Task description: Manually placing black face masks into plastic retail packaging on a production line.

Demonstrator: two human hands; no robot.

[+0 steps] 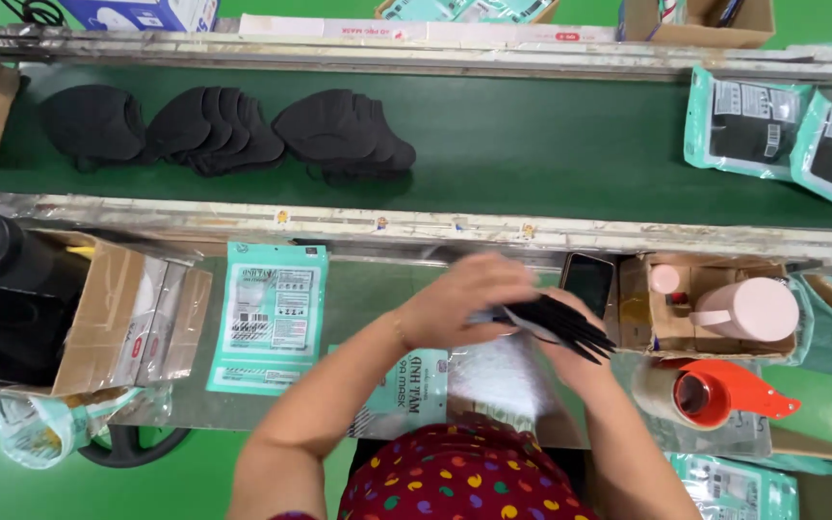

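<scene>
Head view: both hands (522, 318) hold black masks (560, 325) (fanned).

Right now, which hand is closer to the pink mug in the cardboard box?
Right. The right hand holds the stack of black masks just left of the box with the pink mug; the left hand is farther left, over the stack.

green conveyor belt (532, 144) | black mask piles (233, 130), bagged masks (743, 120) | workbench (358, 308): teal pouches (272, 318)
</scene>
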